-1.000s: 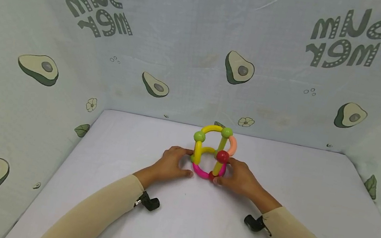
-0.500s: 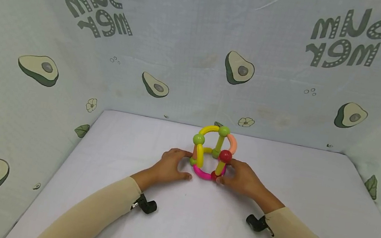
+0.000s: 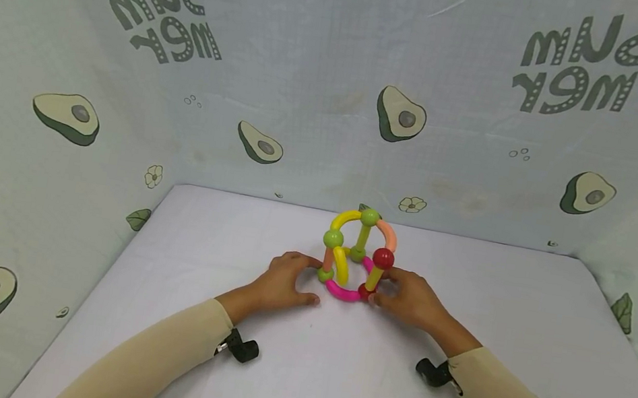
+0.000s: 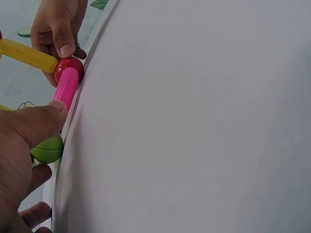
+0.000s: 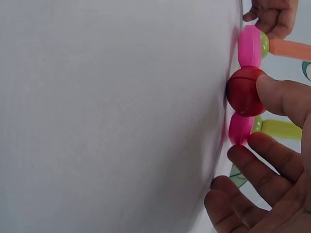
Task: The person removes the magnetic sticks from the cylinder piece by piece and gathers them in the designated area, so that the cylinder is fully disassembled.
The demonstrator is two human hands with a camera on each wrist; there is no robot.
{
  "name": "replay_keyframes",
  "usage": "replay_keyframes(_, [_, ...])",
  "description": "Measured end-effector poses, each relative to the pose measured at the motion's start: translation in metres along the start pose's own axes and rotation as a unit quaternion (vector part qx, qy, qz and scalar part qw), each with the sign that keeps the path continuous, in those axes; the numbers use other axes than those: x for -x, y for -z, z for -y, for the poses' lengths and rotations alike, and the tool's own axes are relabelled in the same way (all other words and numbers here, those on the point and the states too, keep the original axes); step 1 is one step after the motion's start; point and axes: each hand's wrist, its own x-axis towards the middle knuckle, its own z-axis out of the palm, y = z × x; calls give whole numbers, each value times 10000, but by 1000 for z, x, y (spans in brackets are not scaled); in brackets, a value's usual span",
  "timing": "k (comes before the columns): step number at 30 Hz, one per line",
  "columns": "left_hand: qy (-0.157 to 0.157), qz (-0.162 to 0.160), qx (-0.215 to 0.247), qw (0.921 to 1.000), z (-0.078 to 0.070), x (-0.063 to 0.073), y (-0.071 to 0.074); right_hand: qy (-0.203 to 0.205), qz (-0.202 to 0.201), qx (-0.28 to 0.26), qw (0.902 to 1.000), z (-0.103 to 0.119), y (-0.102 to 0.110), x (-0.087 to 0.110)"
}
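Observation:
A ball-and-stick toy frame [image 3: 347, 294] stands on the table, with curved pink pieces round its base. Upright sticks carry a red ball [image 3: 383, 258] and two green balls [image 3: 334, 238] on top. Yellow and peach arcs join some of them. One curved yellow piece [image 3: 341, 267] hangs from the left upper green ball. My left hand [image 3: 283, 282] has its index finger at the lower left green ball [image 3: 324, 274], its thumb apart from the frame. My right hand [image 3: 412, 298] pinches the frame at the lower red ball [image 5: 244, 92], thumb on the ball, fingers behind.
The white-covered table [image 3: 306, 374] meets a pale cloth backdrop [image 3: 326, 57] printed with avocados close behind the frame. A black wrist camera [image 3: 245, 350] sits by the left sleeve, another black camera [image 3: 434, 373] by the right.
The frame has turned counter-clockwise as seen from above: its front red balls moved right, its back green ball left. The hanging yellow piece shifted right. Both hands shifted slightly apart.

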Motion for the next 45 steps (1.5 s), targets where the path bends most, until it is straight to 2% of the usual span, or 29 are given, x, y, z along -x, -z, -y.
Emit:
replay_keyframes(13, [-130,37,-19,9999,0,7,0,22,-164,-72,9998,-2,1,-1])
replay_keyframes(25, [-324,80,12,9994,-2,12,-1,-178,-259,-103,9995,0,2,-3])
replay_keyframes(39, [-410,137,-65,9990,-7,13,-2,-442,-479,-338,9973,-1,1,-4])
replay_keyframes(45, [-342,2,-116,9993,-4,9,2,-564,-471,-494,9961,2,-1,4])
